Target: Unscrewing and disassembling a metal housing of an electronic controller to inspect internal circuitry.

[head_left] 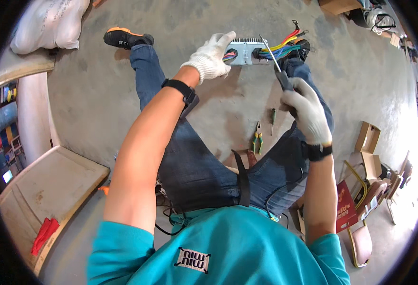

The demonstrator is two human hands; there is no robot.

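Observation:
A silver finned metal box [247, 53], like a motor controller, is in front of me between my feet. Thin coloured wires [230, 55] come out of its left end, and thick red, yellow, green and blue cables [285, 46] with ring lugs leave its right end. My left hand [211, 58], in a white knit glove, is closed on the box's left end; some fingers are hidden. In my gloved right hand [308, 110] is a screwdriver [283, 79] with a dark handle. Its long shaft points up and left, its tip overlapping the box's right end in view.
Pliers [257, 137] with green-yellow handles and a small screwdriver [273, 117] lie on the concrete floor between my legs. At left stand a worn board [52, 185] with a red cloth [44, 235] and a white sack [52, 23]. Cardboard boxes [368, 137] and chairs [361, 244] are at right.

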